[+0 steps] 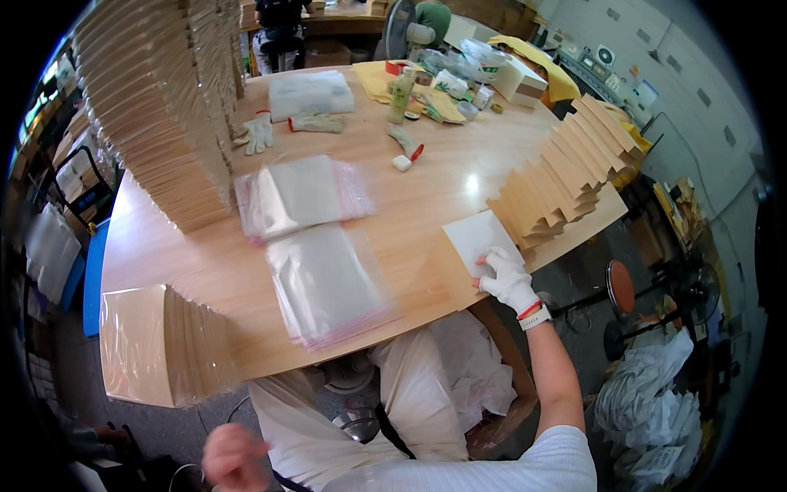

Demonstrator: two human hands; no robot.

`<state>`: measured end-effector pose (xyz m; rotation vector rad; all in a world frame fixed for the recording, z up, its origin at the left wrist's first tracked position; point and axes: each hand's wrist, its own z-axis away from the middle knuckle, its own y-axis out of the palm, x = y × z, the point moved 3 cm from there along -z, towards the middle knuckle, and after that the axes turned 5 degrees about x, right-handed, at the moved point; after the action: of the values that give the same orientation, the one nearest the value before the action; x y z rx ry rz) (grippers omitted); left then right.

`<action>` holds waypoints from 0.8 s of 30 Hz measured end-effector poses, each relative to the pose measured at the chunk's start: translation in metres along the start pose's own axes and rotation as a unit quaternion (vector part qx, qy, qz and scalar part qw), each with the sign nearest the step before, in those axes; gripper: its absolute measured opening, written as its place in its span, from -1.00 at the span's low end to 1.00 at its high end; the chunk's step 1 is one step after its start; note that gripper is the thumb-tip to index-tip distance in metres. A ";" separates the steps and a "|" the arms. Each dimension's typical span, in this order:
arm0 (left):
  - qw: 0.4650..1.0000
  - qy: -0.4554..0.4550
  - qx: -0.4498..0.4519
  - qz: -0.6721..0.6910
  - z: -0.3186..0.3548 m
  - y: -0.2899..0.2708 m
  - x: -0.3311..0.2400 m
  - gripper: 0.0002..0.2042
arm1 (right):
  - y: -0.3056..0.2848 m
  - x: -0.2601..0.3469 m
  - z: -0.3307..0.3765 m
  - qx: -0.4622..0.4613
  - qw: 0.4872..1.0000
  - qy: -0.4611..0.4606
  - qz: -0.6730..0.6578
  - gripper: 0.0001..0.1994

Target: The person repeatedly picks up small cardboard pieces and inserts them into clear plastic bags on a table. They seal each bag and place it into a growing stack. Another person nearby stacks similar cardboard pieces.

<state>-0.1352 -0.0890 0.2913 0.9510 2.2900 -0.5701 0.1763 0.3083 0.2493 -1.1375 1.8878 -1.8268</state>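
My right hand (508,283), in a white glove with bare fingertips, rests on a flat white card (479,234) near the table's front right edge. Its thumb and forefinger are apart, and the hand covers the card's near part. My left hand (234,459), bare and smeared by motion, is low at the left, off the table beside my leg; its fingers cannot be made out. Clear plastic bags (328,279) lie in front of me, with a second pile of bags (299,193) just beyond. Folded brown cardboard pieces (557,189) stand in a leaning row beyond the card.
A tall stack of wrapped cardboard (147,107) rises at the left, with a shorter wrapped stack (135,344) nearer me. Gloves (258,133), a bottle (402,94) and a fan (399,33) are farther back. A stool (620,287) stands right of the table.
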 end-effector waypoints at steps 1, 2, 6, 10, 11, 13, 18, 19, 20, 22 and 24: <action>0.998 -0.023 0.058 0.028 -0.004 0.026 0.008 -0.96 | 0.003 -0.001 -0.001 0.007 1.000 0.016 -0.023 -0.73; 0.989 -0.082 0.107 0.067 -0.006 0.054 0.022 -0.96 | 0.002 -0.005 0.001 0.010 0.998 0.037 -0.041 -0.73; 0.945 -0.128 0.275 0.125 -0.027 0.157 0.053 -0.83 | 0.007 -0.020 -0.003 -0.001 0.992 0.051 -0.118 -0.83; 0.936 -0.078 0.342 0.030 -0.042 0.251 0.079 -0.81 | 0.013 -0.036 -0.008 -0.057 0.993 -0.039 -0.092 -0.90; 0.937 -0.049 0.345 -0.003 -0.050 0.275 0.081 -0.80 | 0.011 -0.041 -0.010 -0.058 0.995 -0.026 -0.083 -0.89; 0.938 0.006 0.344 -0.042 -0.071 0.325 0.077 -0.81 | 0.007 -0.050 -0.011 -0.048 0.994 0.024 -0.093 -0.86; 0.853 0.148 0.395 -0.307 -0.080 0.411 0.091 -0.78 | -0.009 -0.063 -0.017 0.021 0.966 0.154 -0.206 -0.78; 0.808 0.178 0.414 -0.378 -0.077 0.422 0.095 -0.78 | -0.016 -0.060 -0.017 0.007 0.976 0.142 -0.163 -0.76; 0.780 0.185 0.422 -0.424 -0.074 0.431 0.093 -0.80 | -0.014 -0.066 -0.015 0.006 0.966 0.159 -0.205 -0.76; 0.718 0.198 0.428 -0.512 -0.072 0.446 0.087 -0.83 | -0.009 -0.077 -0.010 0.002 0.939 0.190 -0.288 -0.75; 0.705 0.206 0.411 -0.540 -0.068 0.459 0.091 -0.78 | -0.013 -0.088 0.001 -0.127 0.918 0.174 -0.333 -0.82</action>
<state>0.1287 0.2944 0.2084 -0.1766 2.8653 -2.1900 0.2386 0.3694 0.2341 -1.8257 2.1523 -2.2976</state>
